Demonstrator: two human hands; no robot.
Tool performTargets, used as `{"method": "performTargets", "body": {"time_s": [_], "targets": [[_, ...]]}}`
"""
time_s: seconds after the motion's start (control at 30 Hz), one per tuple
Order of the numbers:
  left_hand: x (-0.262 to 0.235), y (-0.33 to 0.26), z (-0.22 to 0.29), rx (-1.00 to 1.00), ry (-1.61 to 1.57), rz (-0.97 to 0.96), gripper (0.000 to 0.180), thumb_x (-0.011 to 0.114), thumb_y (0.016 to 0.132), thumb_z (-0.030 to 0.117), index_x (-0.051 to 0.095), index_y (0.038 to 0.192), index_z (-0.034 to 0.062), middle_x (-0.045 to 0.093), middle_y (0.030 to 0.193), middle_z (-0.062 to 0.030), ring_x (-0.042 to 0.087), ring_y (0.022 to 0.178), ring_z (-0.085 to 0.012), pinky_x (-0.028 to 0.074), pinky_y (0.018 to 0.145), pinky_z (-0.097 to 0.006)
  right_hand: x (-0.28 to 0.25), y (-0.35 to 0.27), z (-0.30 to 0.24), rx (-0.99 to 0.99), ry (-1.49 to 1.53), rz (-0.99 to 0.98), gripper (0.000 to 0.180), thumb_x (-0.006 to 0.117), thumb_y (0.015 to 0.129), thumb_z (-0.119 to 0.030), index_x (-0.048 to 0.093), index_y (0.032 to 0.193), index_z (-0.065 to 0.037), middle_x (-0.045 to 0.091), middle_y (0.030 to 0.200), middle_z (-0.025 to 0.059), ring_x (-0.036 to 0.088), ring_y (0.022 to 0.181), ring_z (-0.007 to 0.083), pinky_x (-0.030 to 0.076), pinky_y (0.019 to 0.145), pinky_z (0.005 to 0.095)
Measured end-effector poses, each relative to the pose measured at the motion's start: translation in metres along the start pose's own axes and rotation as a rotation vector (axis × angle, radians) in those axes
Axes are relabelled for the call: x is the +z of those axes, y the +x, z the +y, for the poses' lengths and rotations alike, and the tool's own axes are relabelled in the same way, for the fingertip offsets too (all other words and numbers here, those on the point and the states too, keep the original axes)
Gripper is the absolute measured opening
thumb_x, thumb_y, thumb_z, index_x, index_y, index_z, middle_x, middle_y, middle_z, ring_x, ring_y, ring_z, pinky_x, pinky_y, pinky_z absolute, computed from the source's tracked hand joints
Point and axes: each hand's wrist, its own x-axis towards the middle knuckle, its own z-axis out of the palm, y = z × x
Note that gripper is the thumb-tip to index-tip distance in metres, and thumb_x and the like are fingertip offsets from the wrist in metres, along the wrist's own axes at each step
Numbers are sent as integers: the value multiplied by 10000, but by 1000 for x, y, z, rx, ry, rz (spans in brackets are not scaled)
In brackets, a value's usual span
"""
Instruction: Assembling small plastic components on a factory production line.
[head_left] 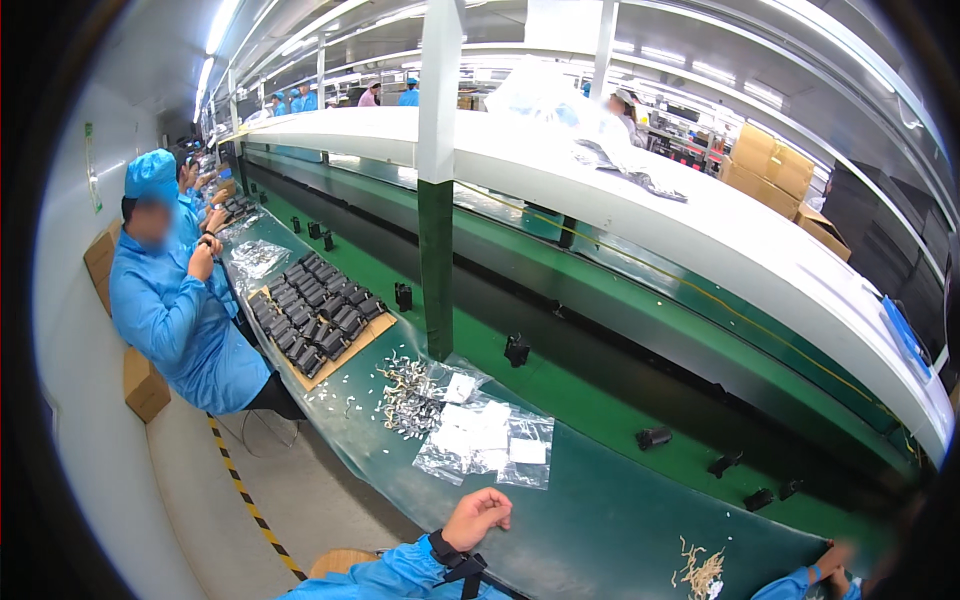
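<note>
Angling forward, my left hand point(480, 518) curled its fingers loosely; whether they held anything, I couldn't tell. Just beyond them, clear bags point(500, 450) lay flat, long axes unclear.

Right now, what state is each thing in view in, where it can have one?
Left hand: fingers curled, nothing visible in its grip.
Plastic bags: flat on the table; sealed or open, cannot tell.
Small parts: loose, some heaped, some scattered.
Black units: crowded in rows on a tan board.
Tan strips: loose pile.
Brown carton at right: appears open.
Ceiling light: lit.
</note>
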Motion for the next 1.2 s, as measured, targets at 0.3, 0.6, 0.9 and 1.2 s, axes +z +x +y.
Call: {"method": "performTargets", "body": {"time_s": [0.3, 0.6, 0.9, 1.2], "targets": [[-4, 1, -3, -6, -85, 41, 95, 627, 1003, 26, 611, 1094, 4, 668, 936, -99, 667, 861, -190, 557, 803, -325, 13, 11, 13, 5, 42, -49, 194, 662, 999, -213, 673, 1087, -40, 676, 922, 47, 626, 851, 147, 491, 775, 282], [5, -3, 7, -52, 16, 23, 112, 641, 1013, 81, 614, 1105, 23, 671, 916, -48, 649, 843, -134, 537, 792, -289, 2, 38, 10, 36, 9, -189, 205, 663, 1001, -214, 671, 1097, -33, 678, 931, 57, 630, 858, 157, 494, 785, 289], [2, -2, 6, -44, 1, 28, 108, 628, 1019, 77, 605, 1109, 23, 664, 911, -58, 646, 840, -140, 541, 789, -290, -23, 55, 0, 38, -43, -260, 216, 663, 1003, -215, 670, 1108, -26, 681, 941, 68, 635, 865, 167, 497, 795, 295], [1, -3, 2, -26, 18, 41, 98, 626, 1022, 77, 600, 1106, 34, 664, 905, -51, 647, 839, -135, 545, 795, -286, -31, 65, 5, 27, -46, -306, 228, 664, 1004, -216, 669, 1118, -19, 684, 951, 78, 639, 872, 176, 501, 804, 302]]}}
